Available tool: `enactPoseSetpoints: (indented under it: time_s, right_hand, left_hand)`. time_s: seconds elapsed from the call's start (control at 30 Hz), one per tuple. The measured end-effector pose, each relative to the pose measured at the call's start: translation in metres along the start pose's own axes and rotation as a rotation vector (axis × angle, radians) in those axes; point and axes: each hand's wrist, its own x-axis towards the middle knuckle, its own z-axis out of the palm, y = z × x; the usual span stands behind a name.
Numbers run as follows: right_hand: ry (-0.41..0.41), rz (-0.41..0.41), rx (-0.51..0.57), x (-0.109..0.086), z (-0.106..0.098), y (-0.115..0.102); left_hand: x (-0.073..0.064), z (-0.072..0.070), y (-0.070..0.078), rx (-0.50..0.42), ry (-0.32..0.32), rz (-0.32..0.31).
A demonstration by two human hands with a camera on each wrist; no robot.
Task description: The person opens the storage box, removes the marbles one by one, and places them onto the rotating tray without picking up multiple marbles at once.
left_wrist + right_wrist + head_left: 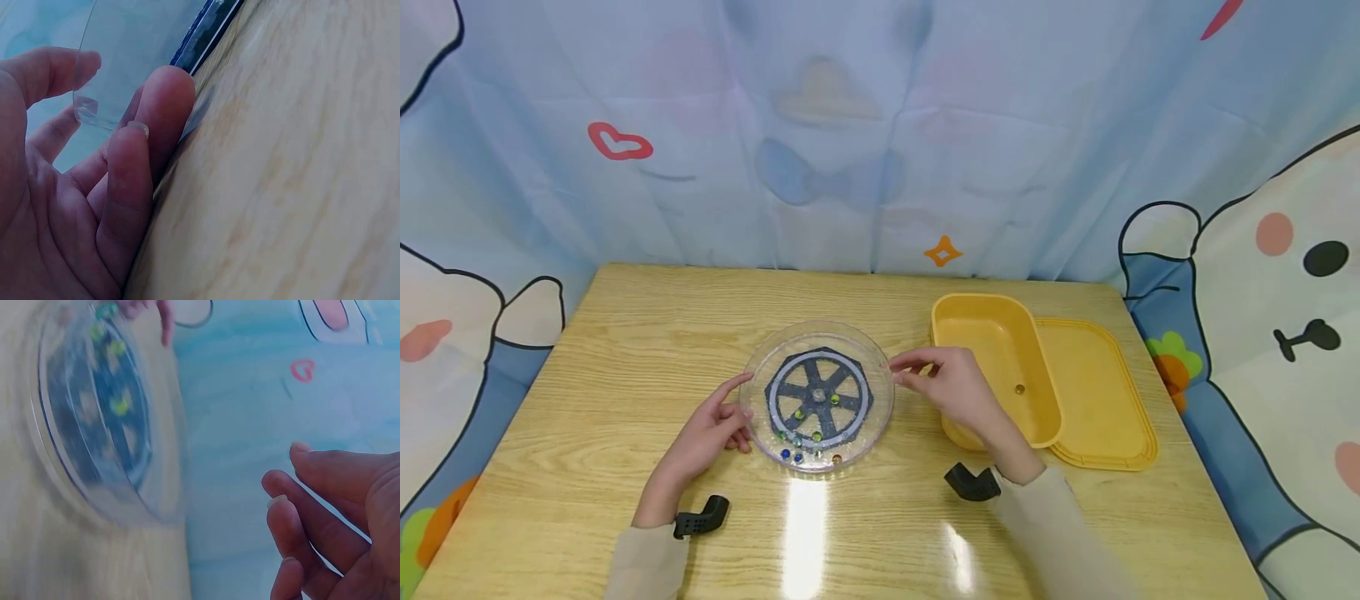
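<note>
A clear round dish [882, 433] with a dark six-spoked wheel pattern in its middle sits on the table at centre. Several glass marbles, yellow-green, blue, teal and amber, lie in it, mostly toward the near side; one is a blue marble [786, 454]. My left hand [707, 429] holds the dish's left edge, its fingers around the clear wall [125, 56] in the left wrist view. At the right rim is my right hand [951, 383], thumb and fingers bent with a gap between them. In the right wrist view nothing shows between those fingertips [284, 515].
A yellow plastic box [992, 333] stands right of the dish, one brown marble [1019, 389] inside it. Its flat yellow lid [1097, 392] lies partly under the box on the right. Behind the wooden table [647, 333] hangs a printed blue curtain [700, 192].
</note>
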Motion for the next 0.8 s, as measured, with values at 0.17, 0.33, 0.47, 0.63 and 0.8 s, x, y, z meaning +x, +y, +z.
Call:
enactPoseSetpoints:
  time_s: [0.17,0.33,0.47,0.63,0.8]
  right_hand:
    - [0.048,0.017,-0.043,0.001,-0.029,0.02]
    - [0.011,0.095,-0.081,0.001,-0.054,0.045]
    - [-0.05,0.149,-0.116,-0.002,-0.067,0.061]
    - [-0.141,0.207,-0.124,-0.004,-0.074,0.076]
    - [-0.267,0.356,-0.137,-0.003,-0.078,0.087]
  left_hand:
    - [0.0,0.001,0.0,0.001,-0.001,0.001]
    - [-0.001,0.0,0.0,-0.003,-0.002,0.003]
    - [-0.001,0.0,-0.001,-0.006,-0.002,0.006]
    - [0.0,-0.001,-0.001,-0.015,-0.002,0.013]
    - [0.0,0.0,-0.001,-0.012,-0.004,0.011]
